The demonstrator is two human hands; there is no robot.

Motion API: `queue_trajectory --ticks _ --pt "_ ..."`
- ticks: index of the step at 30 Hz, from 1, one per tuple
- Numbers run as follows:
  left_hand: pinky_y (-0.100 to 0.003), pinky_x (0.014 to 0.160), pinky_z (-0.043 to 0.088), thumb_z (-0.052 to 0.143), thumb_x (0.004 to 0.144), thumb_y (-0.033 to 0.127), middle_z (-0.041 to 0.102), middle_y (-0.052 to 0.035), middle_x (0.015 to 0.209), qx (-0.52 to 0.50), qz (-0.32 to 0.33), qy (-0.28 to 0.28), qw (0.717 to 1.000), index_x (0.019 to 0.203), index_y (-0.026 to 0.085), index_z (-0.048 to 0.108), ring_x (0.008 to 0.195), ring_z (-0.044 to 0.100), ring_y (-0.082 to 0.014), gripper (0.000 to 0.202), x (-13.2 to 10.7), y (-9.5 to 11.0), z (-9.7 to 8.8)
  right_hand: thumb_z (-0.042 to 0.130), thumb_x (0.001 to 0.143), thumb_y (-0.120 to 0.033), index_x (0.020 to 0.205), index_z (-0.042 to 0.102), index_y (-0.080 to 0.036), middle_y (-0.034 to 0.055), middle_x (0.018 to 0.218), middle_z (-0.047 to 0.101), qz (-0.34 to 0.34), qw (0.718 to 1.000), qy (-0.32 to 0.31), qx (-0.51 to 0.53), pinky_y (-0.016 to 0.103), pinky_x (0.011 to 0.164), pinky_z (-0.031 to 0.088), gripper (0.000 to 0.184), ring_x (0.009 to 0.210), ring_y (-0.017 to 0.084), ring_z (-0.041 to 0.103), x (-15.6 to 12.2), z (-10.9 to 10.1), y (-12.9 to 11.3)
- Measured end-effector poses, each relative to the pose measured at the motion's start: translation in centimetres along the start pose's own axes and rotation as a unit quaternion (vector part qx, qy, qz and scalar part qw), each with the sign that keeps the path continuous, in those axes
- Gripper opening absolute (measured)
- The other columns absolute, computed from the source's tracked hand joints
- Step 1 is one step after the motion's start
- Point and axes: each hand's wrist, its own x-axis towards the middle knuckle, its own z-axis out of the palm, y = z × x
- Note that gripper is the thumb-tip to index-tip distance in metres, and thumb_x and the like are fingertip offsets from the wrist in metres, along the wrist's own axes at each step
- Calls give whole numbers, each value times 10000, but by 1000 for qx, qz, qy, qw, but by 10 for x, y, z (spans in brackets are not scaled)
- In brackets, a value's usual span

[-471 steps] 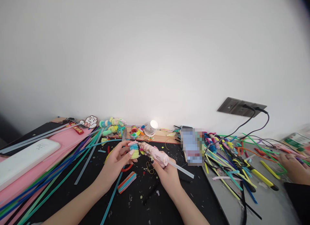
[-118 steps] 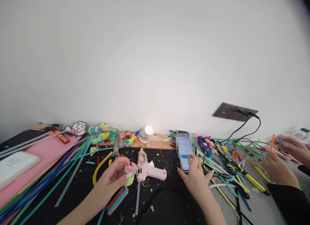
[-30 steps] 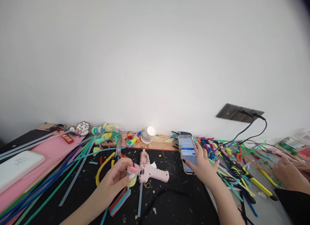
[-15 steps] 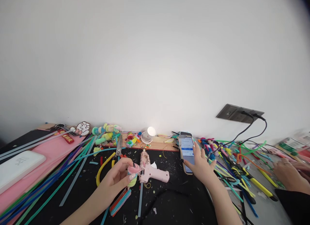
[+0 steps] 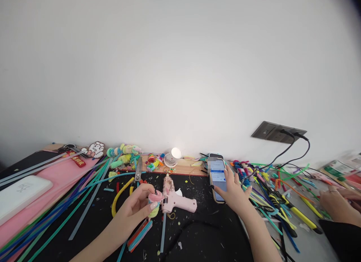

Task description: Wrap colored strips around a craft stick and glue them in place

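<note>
My left hand (image 5: 141,205) is closed on a small pastel roll of pipe cleaner (image 5: 154,198), pink on top with yellow and blue below, pinched between thumb and fingers. At the right, my right hand (image 5: 234,192) lies with spread fingers over a phone (image 5: 218,181) with a lit screen, thumb and fingertips at its edges. Between the hands rests a pink glue gun (image 5: 180,201), a clear glue stick (image 5: 163,233) reaching out of its back. Below the left hand lies a bundle of red and blue pipe-cleaner pieces (image 5: 140,235).
Long pipe cleaners (image 5: 70,201) and a white box-like device (image 5: 24,196) lie at left. Yellow-handled pliers (image 5: 299,215) lie among craft scraps at right. Another person's hand (image 5: 337,203) works at far right. Cords hang from a wall socket (image 5: 278,133).
The content on the phone screen has shifted slightly upward. My hands stay in nearly the same places. The other person's hand at far right has moved a little.
</note>
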Motion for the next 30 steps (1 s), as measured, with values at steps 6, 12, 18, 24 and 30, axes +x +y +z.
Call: queue_trajectory --ticks 6,12,18,24,30 --pt "-241 643 386 625 864 442 564 32 822 -5 -4 -7 1000 966 256 524 698 460 -132 235 2 1 0 426 872 -385 1545 42 -197 123 1563 307 21 999 -24 -20 758 1051 129 797 1476 350 142 -10 -6 4" --pt "-237 628 383 646 839 458 581 31 800 -5 2 12 1000 956 251 550 691 463 -137 257 1 1 2 427 862 -373 1550 22 -190 121 1567 297 23 998 -39 -32 751 1052 142 819 1481 334 126 -18 -5 5" --pt "-254 629 409 628 847 451 586 18 804 10 1 11 1000 950 243 541 680 480 -143 248 -1 3 2 466 831 -359 1548 25 -186 161 1537 342 16 998 -47 -22 756 1049 119 859 1477 348 127 -21 2 7" --pt "-256 641 425 624 855 429 597 14 822 2 0 1 1000 972 248 534 696 501 -146 233 0 4 1 437 846 -352 1526 107 -186 188 1518 354 2 999 10 37 771 1032 126 774 1449 379 215 -23 -3 0" --pt "-237 624 420 626 854 426 613 22 818 22 6 15 1000 962 254 550 674 502 -138 216 -1 5 2 423 882 -375 1347 412 -194 155 1245 651 -100 957 57 267 498 982 433 499 1167 317 602 -43 -28 -37"
